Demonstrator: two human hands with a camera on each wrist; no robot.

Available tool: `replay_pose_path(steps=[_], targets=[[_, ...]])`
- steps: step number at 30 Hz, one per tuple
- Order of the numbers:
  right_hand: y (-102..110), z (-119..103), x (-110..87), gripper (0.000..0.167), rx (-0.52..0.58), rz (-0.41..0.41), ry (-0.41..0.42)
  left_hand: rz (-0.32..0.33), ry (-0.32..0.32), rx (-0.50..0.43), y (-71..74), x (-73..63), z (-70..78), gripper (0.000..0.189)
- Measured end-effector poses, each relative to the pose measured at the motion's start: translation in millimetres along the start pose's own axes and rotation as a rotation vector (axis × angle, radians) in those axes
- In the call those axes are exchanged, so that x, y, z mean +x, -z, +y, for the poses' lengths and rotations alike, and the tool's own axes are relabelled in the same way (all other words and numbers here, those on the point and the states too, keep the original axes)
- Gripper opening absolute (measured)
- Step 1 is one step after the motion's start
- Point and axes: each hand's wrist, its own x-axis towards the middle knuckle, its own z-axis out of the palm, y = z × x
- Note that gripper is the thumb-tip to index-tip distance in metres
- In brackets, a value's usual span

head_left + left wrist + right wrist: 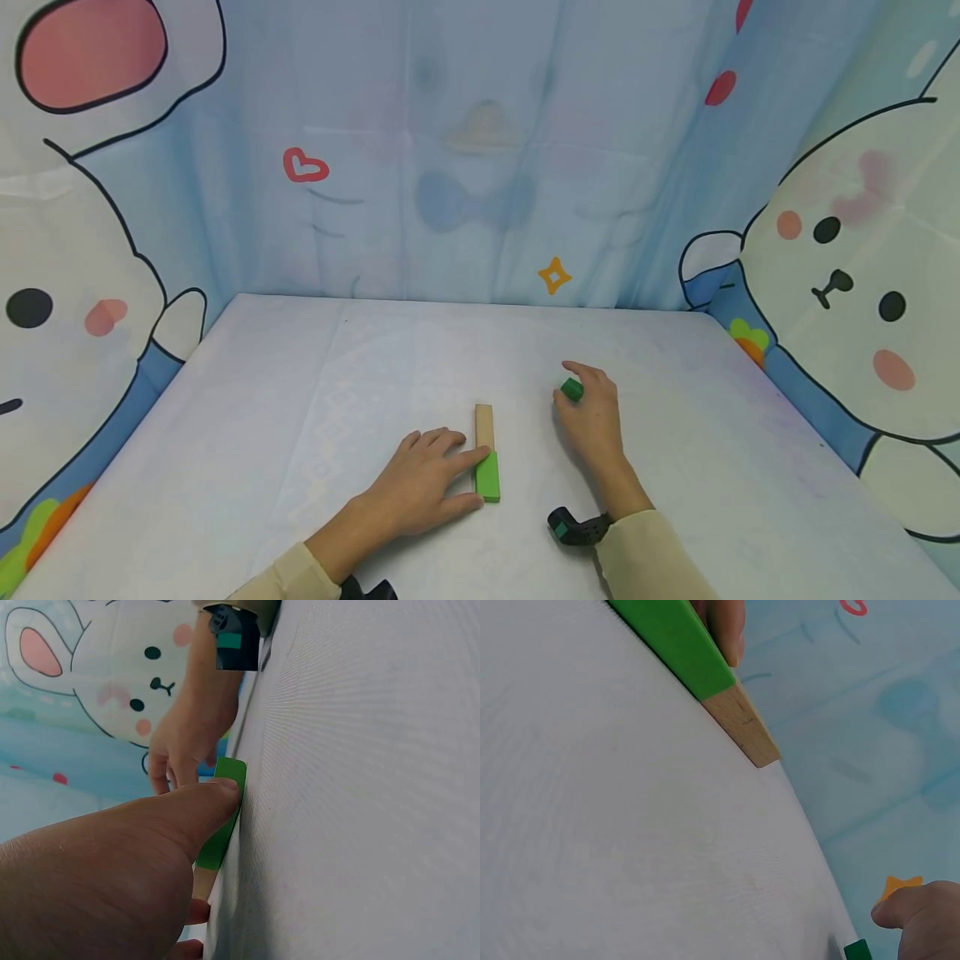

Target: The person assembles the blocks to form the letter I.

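Note:
A bright green block (487, 477) and a plain wooden block (484, 425) lie end to end on the table, the wooden one farther away. My left hand (423, 483) is beside them with its fingers spread. Its thumb touches the near part of the green block (229, 771), and its index fingertip reaches over the seam. Farther right, a dark green cube (572, 389) lies between the parted thumb and index finger of my right hand (596, 417). In the right wrist view, a fingertip stands apart from the cube (857, 950).
A white cloth covers the table (360, 367). Behind it hangs a blue curtain (480, 167) printed with cartoon rabbits. Black devices are worn on both wrists, the right wrist device (577, 527) sitting close above the cloth.

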Motion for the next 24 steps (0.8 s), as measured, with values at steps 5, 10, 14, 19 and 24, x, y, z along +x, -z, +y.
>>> replay_pose_path(steps=[5, 10, 14, 19, 24], targets=[[2, 5, 1.7, 0.048, -0.021, 0.02, -0.032, 0.001, 0.003, 0.003, 0.4, -0.3, 0.3, 0.058], [2, 9, 2.1, 0.048, -0.018, 0.034, -0.062, -0.008, 0.006, -0.003, 2.1, -0.6, 1.1, 0.058], [1, 11, 1.5, 0.048, -0.024, 0.045, -0.076, -0.006, 0.005, 0.001, 2.9, -0.6, 1.6, 0.058], [0, 12, 0.7, 0.047, -0.037, 0.06, -0.081, 0.002, 0.002, 0.01, 2.4, -0.9, 1.2, 0.058], [-1, 14, 0.9, 0.047, -0.065, 0.066, -0.098, 0.0, 0.002, -0.001, 1.4, -0.5, 0.1, 0.058]])
